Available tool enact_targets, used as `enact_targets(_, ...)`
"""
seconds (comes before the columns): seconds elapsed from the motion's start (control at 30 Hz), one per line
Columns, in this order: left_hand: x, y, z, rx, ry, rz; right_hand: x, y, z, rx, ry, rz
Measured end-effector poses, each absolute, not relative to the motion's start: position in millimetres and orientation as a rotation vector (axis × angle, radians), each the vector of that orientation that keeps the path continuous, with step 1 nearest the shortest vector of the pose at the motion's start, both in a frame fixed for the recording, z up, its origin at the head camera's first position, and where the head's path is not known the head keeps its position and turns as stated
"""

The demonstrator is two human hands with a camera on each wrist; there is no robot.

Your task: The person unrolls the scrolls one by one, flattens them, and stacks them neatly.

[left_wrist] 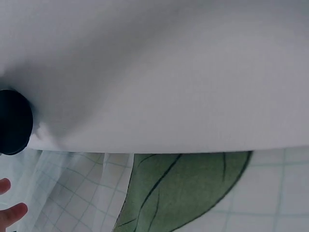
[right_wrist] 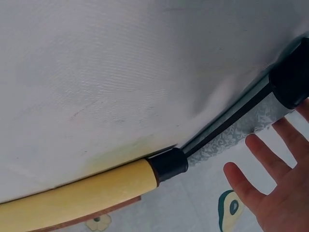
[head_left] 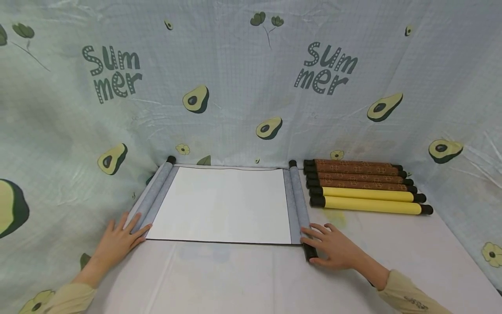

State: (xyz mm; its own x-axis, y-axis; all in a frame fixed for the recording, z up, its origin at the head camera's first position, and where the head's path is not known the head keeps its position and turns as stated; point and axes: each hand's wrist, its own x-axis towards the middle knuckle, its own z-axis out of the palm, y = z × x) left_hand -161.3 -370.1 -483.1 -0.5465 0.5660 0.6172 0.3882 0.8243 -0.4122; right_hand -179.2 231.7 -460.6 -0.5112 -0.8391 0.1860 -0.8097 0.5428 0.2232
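Observation:
A hanging scroll with a white blank sheet point(head_left: 223, 205) lies spread on the table, with grey patterned rolls at both sides. My left hand point(head_left: 117, 242) rests with spread fingers on the lower end of the left roll point(head_left: 150, 196). On the other side, my right hand point(head_left: 333, 248) touches the lower part of the right roll point(head_left: 300, 196), close to its black end knob point(head_left: 310, 252). In the right wrist view the fingers point(right_wrist: 263, 157) are extended and spread against the grey roll point(right_wrist: 227, 140). The left wrist view catches two fingertips point(left_wrist: 14, 215) below a black knob point(left_wrist: 14, 123).
Several rolled scrolls lie side by side at the back right: brown patterned ones point(head_left: 358, 168) and yellow ones point(head_left: 372, 205), all with black knobs. An avocado-print cloth point(head_left: 235, 87) hangs behind and around the pale table surface point(head_left: 219, 279).

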Motion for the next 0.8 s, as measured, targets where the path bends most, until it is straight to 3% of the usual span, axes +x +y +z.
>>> enact_targets(0.8, -159.1, -363.8, -486.4, -0.705, -2.297, 0.236, -177.7, 226.3, -464.5, 1.403, -2.496, -0.108)
